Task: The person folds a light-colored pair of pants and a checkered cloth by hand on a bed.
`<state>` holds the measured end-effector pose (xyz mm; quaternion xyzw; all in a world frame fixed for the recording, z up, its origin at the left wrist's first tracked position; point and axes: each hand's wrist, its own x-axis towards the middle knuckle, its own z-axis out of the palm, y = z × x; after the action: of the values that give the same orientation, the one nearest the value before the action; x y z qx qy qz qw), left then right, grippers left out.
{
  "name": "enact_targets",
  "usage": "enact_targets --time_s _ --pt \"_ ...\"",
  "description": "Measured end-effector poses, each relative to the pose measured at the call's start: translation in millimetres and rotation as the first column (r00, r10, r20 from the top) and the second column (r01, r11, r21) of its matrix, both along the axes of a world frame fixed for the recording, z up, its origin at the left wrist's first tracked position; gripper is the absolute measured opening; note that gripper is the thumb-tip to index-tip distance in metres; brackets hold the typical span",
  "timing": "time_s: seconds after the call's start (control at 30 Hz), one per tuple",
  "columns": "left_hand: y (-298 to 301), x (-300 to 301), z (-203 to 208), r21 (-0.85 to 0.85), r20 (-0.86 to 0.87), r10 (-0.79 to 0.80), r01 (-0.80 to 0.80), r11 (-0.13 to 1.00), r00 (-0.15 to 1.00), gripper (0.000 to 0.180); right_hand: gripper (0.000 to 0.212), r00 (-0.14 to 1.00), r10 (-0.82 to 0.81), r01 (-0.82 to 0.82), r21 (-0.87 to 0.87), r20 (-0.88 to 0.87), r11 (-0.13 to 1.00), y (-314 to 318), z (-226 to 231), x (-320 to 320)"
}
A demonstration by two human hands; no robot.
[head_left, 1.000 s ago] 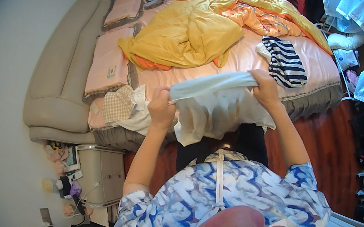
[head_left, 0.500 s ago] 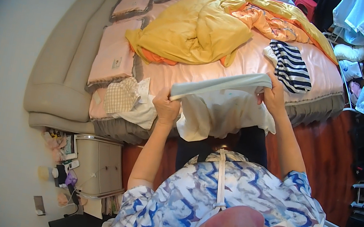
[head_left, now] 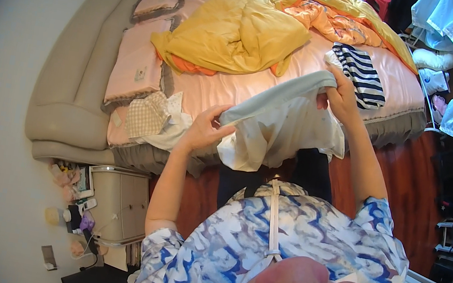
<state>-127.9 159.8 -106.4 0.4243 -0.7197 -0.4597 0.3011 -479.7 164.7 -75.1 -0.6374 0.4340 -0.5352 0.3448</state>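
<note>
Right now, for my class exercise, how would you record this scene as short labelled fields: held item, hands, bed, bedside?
Held item: white cloth with a pale-blue band, hanging down
Left hand: holds the band's left end
Right hand: holds the band's right end
On the bed: yellow quilt, black-and-white striped garment, beige checked cloth
Beside the bed: beige cabinet

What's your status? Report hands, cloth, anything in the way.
Left hand and right hand holding opposite ends of pale blue band. White cloth hanging below band. Striped fabric on bed, beyond right hand.
</note>
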Motion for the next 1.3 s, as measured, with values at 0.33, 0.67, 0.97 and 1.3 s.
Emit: enact_targets --time_s 0.33,0.67,0.97,1.3 --pt "-28 -89 0 0.260 -0.345 -0.112 0.209 0.943 0.932 0.022 0.001 0.974 0.143 -0.150 -0.030 -0.176 0.988 -16 29 57" --pt "-51 -73 87 0.193 -0.324 -0.124 0.194 0.962 0.938 0.017 0.061 0.891 0.203 -0.245 -0.054 -0.407 0.968 -21 -42 23" --pt "-60 -49 146 0.111 -0.271 0.049 -0.019 0.994 0.961 0.017 0.031 0.919 0.390 -0.366 0.235 -0.064 0.901 -23 -91 22" --pt "-133 -50 226 0.165 -0.576 0.269 -0.212 0.963 0.772 0.022 0.022 0.982 -0.101 0.125 0.152 -0.159 0.980 -44 -79 -3"
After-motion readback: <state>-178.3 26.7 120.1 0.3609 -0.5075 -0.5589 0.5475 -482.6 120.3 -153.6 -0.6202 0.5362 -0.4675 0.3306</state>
